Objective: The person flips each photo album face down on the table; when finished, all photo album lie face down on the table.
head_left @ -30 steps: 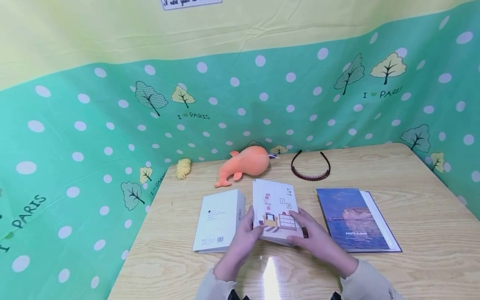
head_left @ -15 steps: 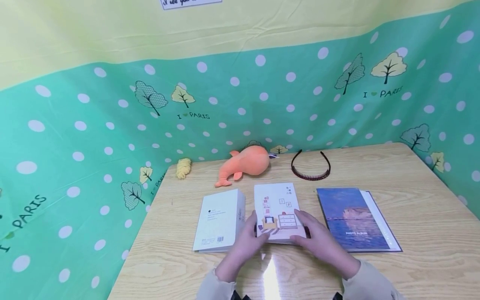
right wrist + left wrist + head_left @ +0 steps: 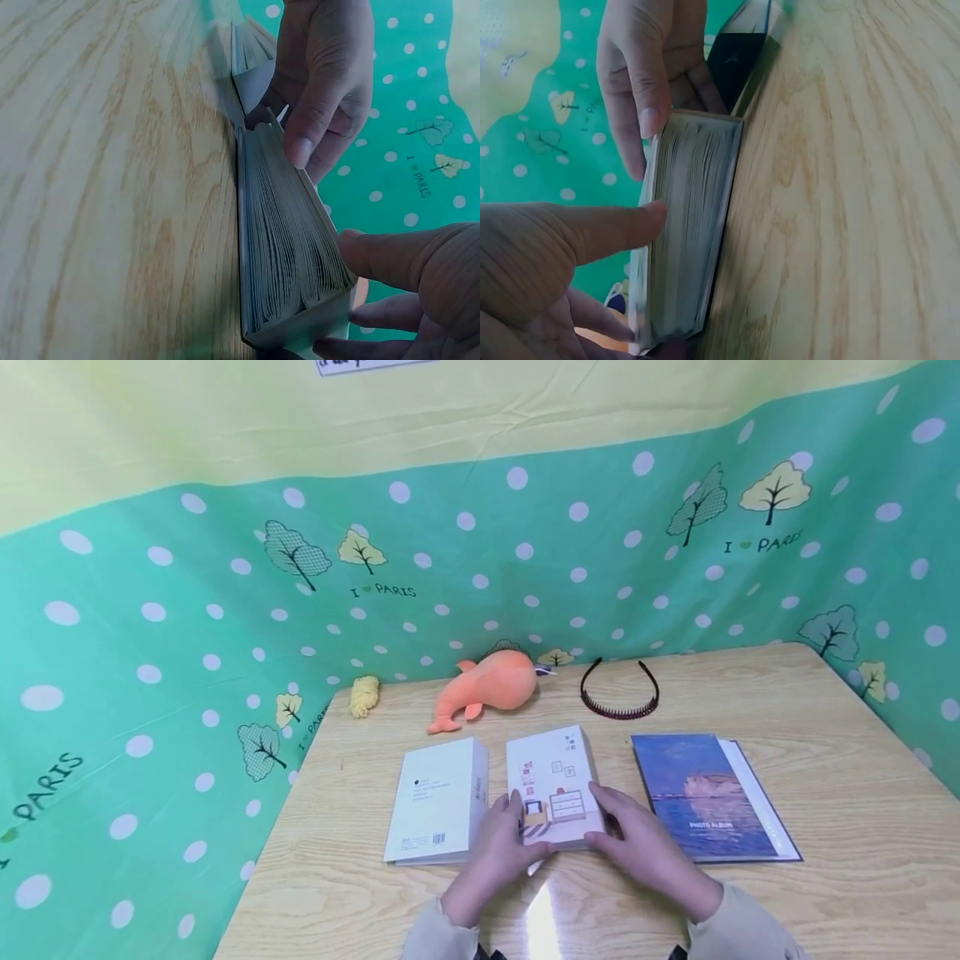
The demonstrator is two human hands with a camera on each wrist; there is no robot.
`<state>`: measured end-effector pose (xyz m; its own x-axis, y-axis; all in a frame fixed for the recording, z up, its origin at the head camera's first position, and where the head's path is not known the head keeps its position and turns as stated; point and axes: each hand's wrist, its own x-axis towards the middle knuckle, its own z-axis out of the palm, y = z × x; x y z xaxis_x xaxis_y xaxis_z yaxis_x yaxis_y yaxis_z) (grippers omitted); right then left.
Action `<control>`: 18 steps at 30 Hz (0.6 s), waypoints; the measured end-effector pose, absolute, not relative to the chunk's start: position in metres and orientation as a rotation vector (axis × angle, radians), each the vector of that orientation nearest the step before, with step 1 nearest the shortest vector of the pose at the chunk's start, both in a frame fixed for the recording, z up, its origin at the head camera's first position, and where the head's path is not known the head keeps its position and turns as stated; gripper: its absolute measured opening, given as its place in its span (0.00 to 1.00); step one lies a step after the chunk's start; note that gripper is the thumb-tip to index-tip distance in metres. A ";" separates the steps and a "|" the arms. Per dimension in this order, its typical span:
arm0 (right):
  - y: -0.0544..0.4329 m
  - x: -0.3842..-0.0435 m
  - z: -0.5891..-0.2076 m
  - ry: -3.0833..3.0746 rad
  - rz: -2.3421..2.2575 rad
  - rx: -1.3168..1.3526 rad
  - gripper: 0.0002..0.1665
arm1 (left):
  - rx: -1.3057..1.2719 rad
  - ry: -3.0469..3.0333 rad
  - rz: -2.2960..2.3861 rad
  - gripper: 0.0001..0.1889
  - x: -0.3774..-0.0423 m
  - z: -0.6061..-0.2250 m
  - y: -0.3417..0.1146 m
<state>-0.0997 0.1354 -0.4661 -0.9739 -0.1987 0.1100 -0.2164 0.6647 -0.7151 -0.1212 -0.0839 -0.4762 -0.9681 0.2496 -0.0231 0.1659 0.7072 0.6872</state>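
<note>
A thick white photo album (image 3: 551,777), its cover drawn with a chair, a chest of drawers and small pictures, lies on the table between my hands. My left hand (image 3: 498,847) holds its left side, thumb at the near cover edge. On the opposite side, my right hand (image 3: 648,843) grips it, thumb (image 3: 390,259) on the cover's edge and fingers along the spine. The wrist views show its stacked pages (image 3: 694,217) facing me. A white album (image 3: 431,797) lies to the left, barcode up. To the right is a blue photo album (image 3: 705,793) with a seascape cover.
Along the back of the wooden table (image 3: 825,718) are a yellow yarn bundle (image 3: 364,696), an orange plush whale (image 3: 491,683) and a dark toothed headband (image 3: 621,712). A green dotted curtain (image 3: 450,568) hangs behind and at the sides.
The middle album has come down from a tilted, raised pose to lie flat. It has since turned slightly counter-clockwise. My left hand has shifted right along with it.
</note>
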 end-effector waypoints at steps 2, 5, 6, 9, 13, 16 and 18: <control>0.136 -0.100 -0.466 -2.854 1.219 0.349 0.42 | 0.332 2.816 1.049 0.51 -0.120 -0.476 -0.083; 0.137 -0.100 -0.466 -2.865 1.208 0.337 0.42 | 0.339 2.844 1.004 0.49 -0.119 -0.475 -0.082; 0.137 -0.100 -0.466 -2.867 1.211 0.336 0.42 | 0.338 2.854 0.987 0.48 -0.119 -0.475 -0.082; 0.138 -0.100 -0.467 -2.867 1.228 0.325 0.41 | 0.345 2.891 0.936 0.46 -0.118 -0.474 -0.082; 0.138 -0.100 -0.468 -2.865 1.278 0.309 0.37 | 0.382 2.956 0.843 0.41 -0.116 -0.471 -0.081; 0.140 -0.099 -0.468 -2.863 1.302 0.296 0.34 | 0.439 3.005 0.788 0.35 -0.115 -0.468 -0.079; 0.141 -0.098 -0.467 -2.858 1.316 0.289 0.33 | 0.474 3.015 0.799 0.33 -0.114 -0.466 -0.077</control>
